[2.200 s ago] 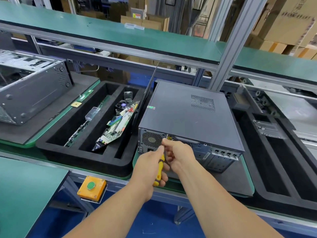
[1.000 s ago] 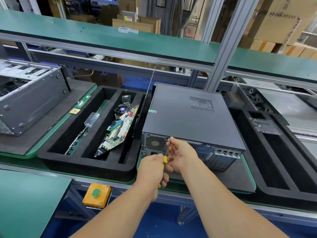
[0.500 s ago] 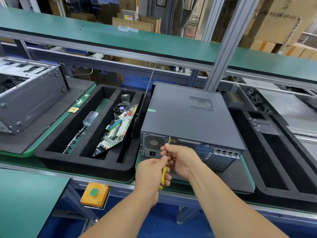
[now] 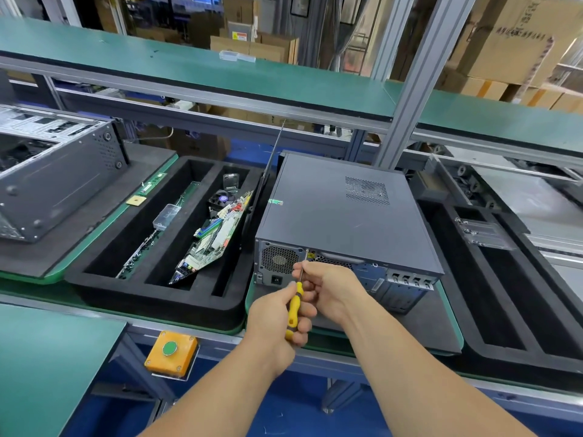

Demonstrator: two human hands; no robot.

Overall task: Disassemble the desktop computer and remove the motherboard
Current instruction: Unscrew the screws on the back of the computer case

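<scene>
Desktop computer: dark grey metal desktop computer case [image 4: 344,212] lies on its side on a black mat, rear panel facing the person, side panel closed
Screwdriver: yellow-and-black-handled screwdriver [image 4: 294,312] points up at the rear panel's top edge; its tip meets a screw beside the round fan grille
Left hand: left hand [image 4: 277,320] is curled tight around the handle
Right hand: right hand [image 4: 329,288] pinches the thin metal shaft between thumb and fingertips, just below the tip
Foam tray: black foam tray with long compartments [image 4: 104,285] sits just left of the case; the middle slot holds a loose green motherboard [image 4: 214,238] tilted on edge, a black fan behind it; the left slot holds a narrow green circuit board and a small clear plastic box [image 4: 166,216]
Second case: open grey metal chassis [image 4: 53,178] stands far left
Button: orange box with green push button [image 4: 172,350] hangs under the bench edge
</scene>
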